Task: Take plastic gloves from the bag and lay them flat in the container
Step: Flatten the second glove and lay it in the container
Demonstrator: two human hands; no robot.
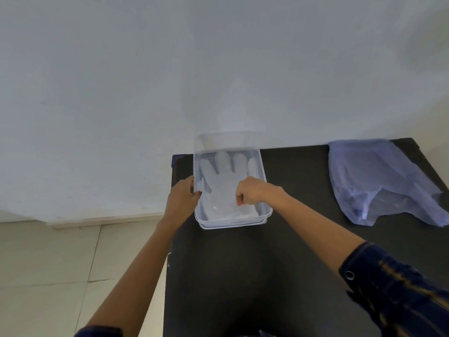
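Observation:
A clear plastic container (263, 216) stands at the far left of the black table. A translucent plastic glove (222, 181) lies flat inside it, fingers pointing away from me. My left hand (182, 198) grips the container's left wall. My right hand (250, 190) hovers inside the container over the glove, fingers curled into a loose fist; whether it pinches the glove I cannot tell. The bluish translucent bag (379, 181) lies crumpled at the far right of the table.
The black table (291, 263) stands against a white wall (170, 69). Its left edge runs just beside the container. A pale tiled floor (48, 263) lies to the left.

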